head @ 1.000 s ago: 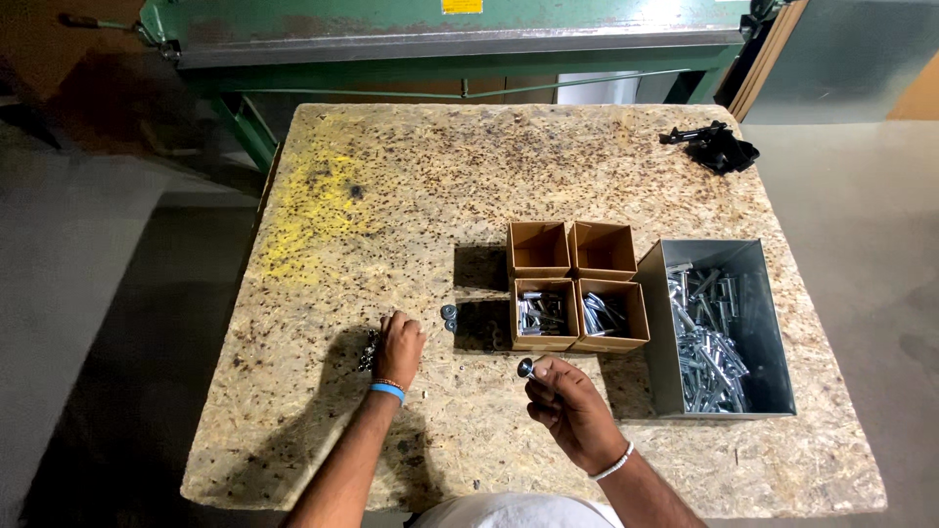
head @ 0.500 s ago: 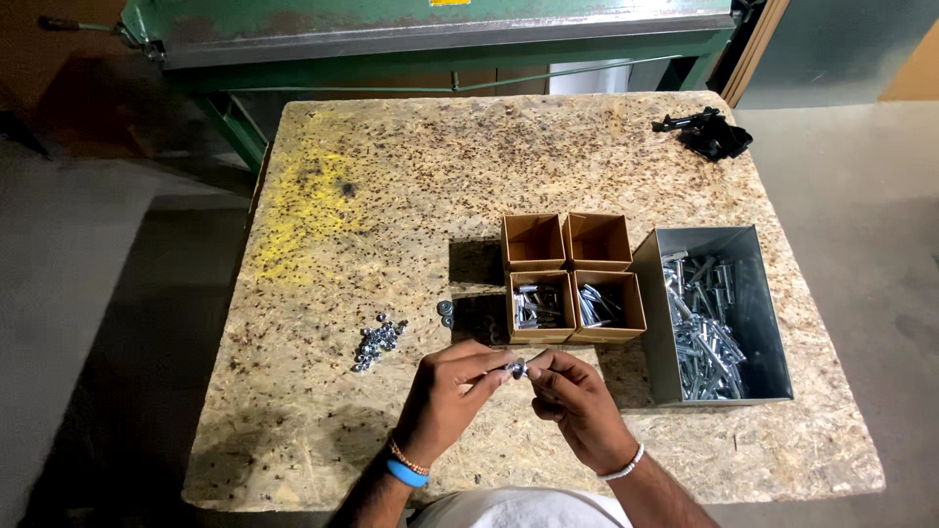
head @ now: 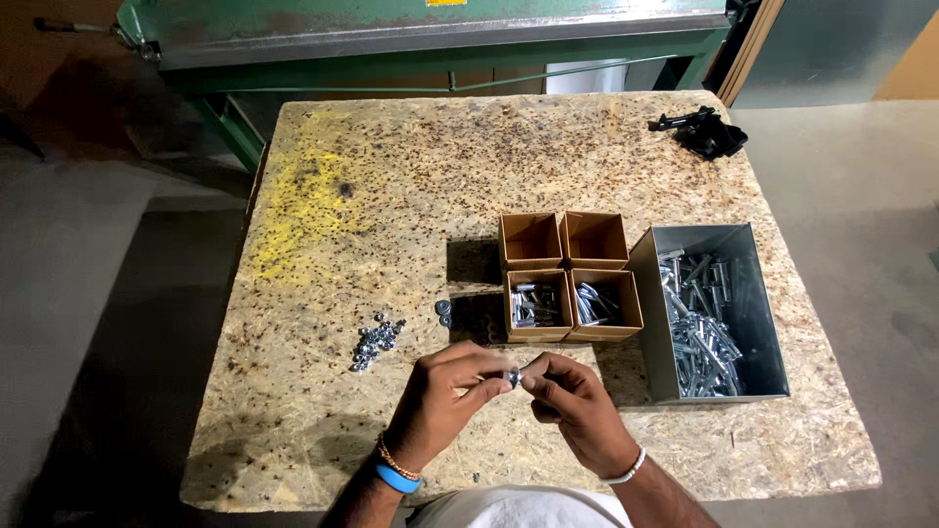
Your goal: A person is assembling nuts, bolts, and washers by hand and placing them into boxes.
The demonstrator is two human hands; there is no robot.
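Note:
Over the near edge of the chipboard table (head: 391,196), my left hand (head: 445,396) and my right hand (head: 572,406) meet fingertip to fingertip. Between them they pinch a small silver bolt with a nut (head: 514,375). A loose heap of silver nuts (head: 377,340) lies to the left of my left hand. Two washers (head: 444,311) rest just beyond the hands. Beyond my right hand stand cardboard boxes; the two nearer ones (head: 572,305) hold bolts, the two farther ones (head: 562,240) look empty.
A grey metal bin (head: 753,303) full of bolts sits at the right, against the boxes. A black tool (head: 702,132) lies at the far right corner. A green machine (head: 440,34) stands behind the table. Yellow paint (head: 303,200) marks the left side.
My left hand left the heap of nuts and came right to meet my right hand. Both hands now pinch the small bolt together.

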